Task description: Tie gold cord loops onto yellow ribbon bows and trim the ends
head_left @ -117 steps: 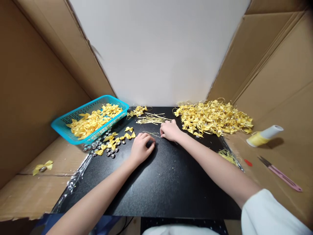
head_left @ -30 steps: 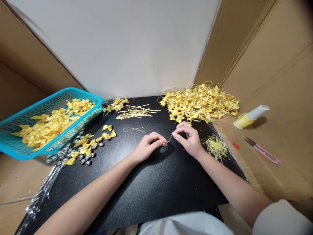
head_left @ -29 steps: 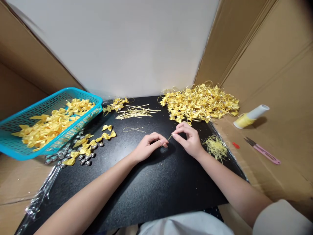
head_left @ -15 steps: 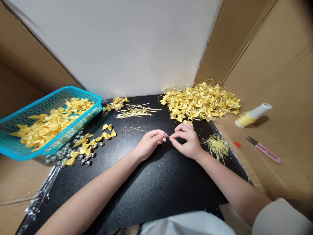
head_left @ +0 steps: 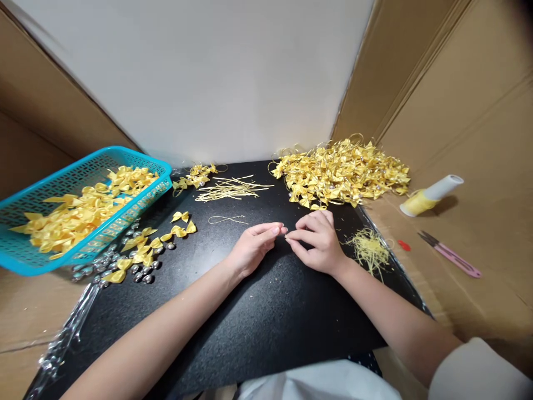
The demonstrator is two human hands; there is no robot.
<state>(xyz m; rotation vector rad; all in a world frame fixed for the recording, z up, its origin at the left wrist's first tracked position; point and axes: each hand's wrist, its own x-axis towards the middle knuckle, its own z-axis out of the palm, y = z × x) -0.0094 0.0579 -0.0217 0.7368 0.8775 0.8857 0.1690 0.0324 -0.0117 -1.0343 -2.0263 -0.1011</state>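
My left hand [head_left: 255, 248] and my right hand [head_left: 315, 243] meet fingertip to fingertip over the middle of the black mat [head_left: 250, 322]. Both are pinched closed on something very small between them, too small to name. A looped gold thread [head_left: 227, 219] lies on the mat just beyond my left hand. Cut gold threads [head_left: 231, 189] lie in a bundle farther back. A few loose yellow bows [head_left: 183, 223] sit to the left of my left hand.
A blue basket [head_left: 62, 183] of yellow bows stands at the left, with silver beads [head_left: 137, 272] beside it. A large heap of finished bows [head_left: 345, 173] lies at the back right. Thread scraps [head_left: 368, 249], a yellow spool [head_left: 428, 195] and pink snips [head_left: 452, 255] lie right. Cardboard walls enclose the space.
My hands moved back from the thread bundle to the mat's middle, then drew together until the fingertips touch; the short gold strand seen between them a second ago no longer shows.
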